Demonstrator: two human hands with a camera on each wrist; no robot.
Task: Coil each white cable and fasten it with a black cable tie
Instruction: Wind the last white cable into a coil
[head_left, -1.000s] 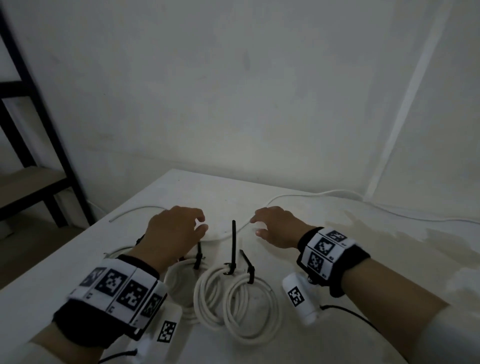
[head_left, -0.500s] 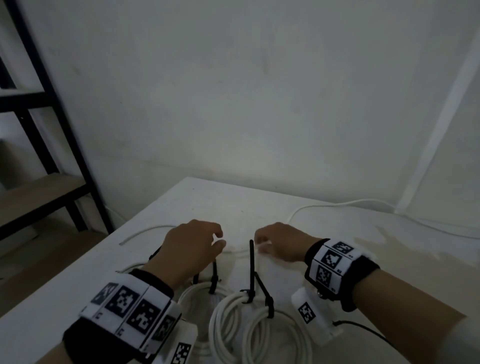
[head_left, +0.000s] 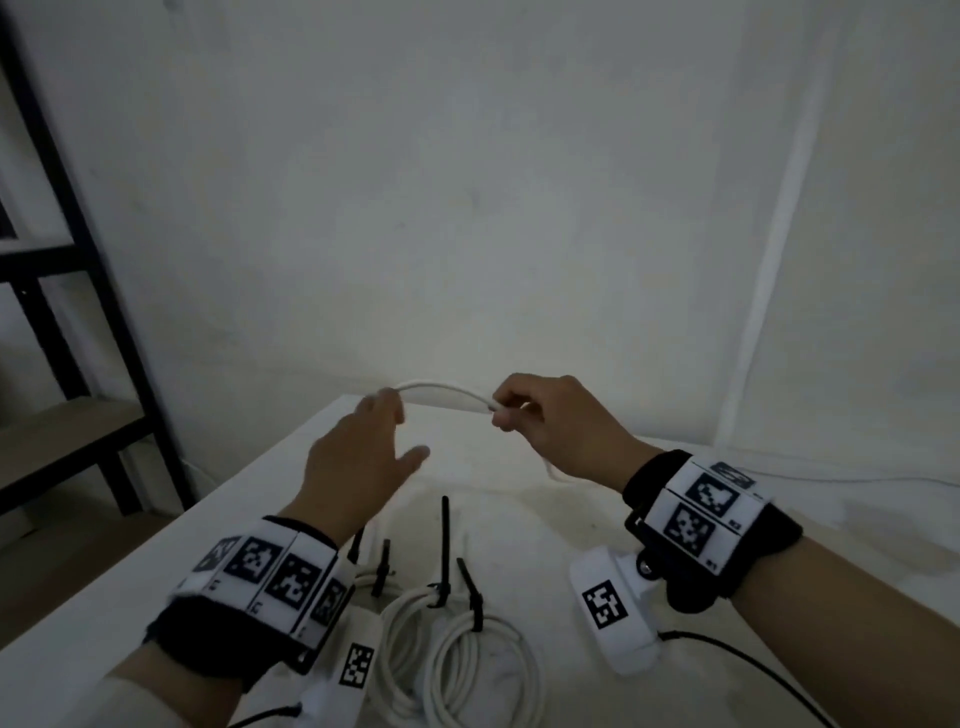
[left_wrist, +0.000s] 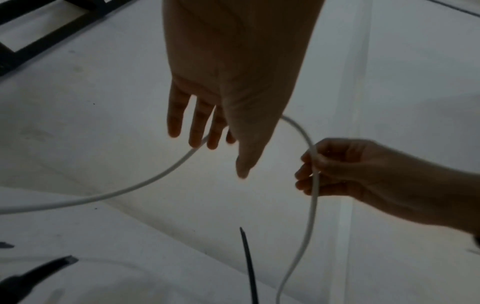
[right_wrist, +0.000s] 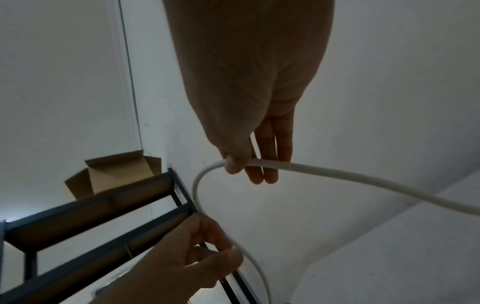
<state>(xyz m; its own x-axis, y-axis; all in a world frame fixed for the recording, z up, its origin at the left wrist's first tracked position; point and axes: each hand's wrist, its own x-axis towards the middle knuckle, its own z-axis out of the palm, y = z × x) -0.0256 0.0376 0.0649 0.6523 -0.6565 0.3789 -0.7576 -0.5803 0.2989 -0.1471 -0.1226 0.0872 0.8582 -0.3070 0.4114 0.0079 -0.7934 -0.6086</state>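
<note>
Above the white table (head_left: 519, 499), the right hand (head_left: 550, 421) pinches a thin white round cable (head_left: 441, 392) arching sideways between both hands. The left hand (head_left: 363, 457), fingers straight and loose, touches its other side. Both cable ends droop tableward.

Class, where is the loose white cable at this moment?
In the head view the loose white cable arches above the table's far edge, pinched by the right hand, with the left hand touching it.
</note>
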